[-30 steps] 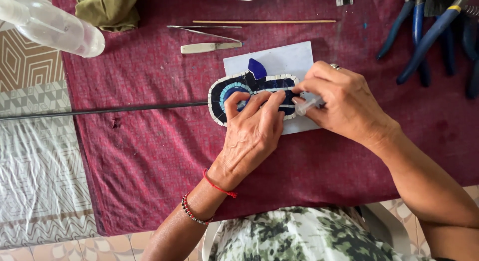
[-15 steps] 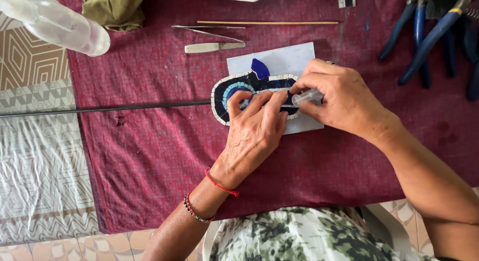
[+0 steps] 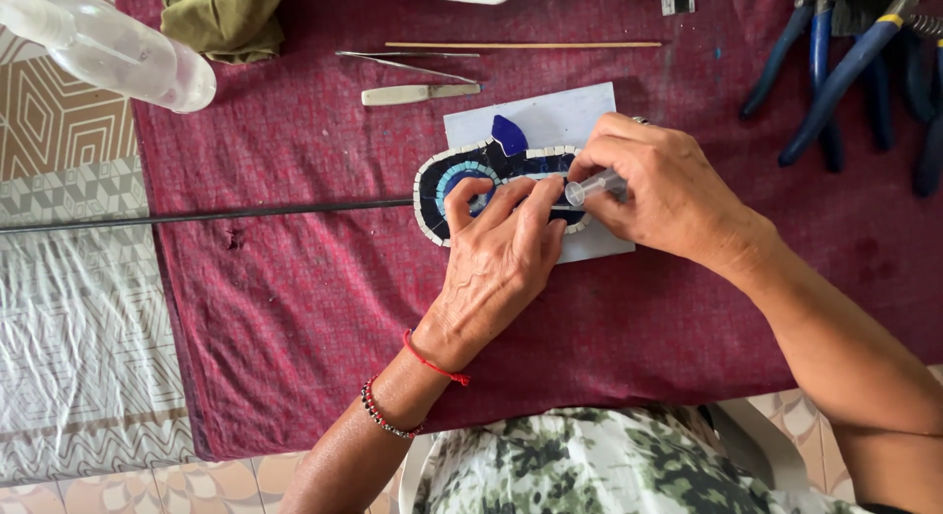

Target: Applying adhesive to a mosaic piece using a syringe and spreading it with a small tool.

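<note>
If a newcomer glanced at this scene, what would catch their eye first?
At centre, the blue-and-white mosaic piece lies on a white sheet, with the left hand pressing it and the right hand holding a small clear applicator. Blue-handled pliers lie upper right on the maroon cloth.

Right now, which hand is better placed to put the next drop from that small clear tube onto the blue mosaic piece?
Probably the right hand: it already pinches the small clear plastic tube, tip at the blue-and-white mosaic piece. The left hand lies on the tiles.

1. Left hand (image 3: 501, 259) presses fingertips on mosaic piece (image 3: 462, 175), which lies on white sheet (image 3: 550, 121).
2. Right hand (image 3: 658, 190) pinches small clear syringe (image 3: 592, 188) over the mosaic.
3. Maroon cloth (image 3: 314, 298) underneath; blue-handled pliers (image 3: 835, 72) top right, clear bottle (image 3: 108, 48) top left.
</note>
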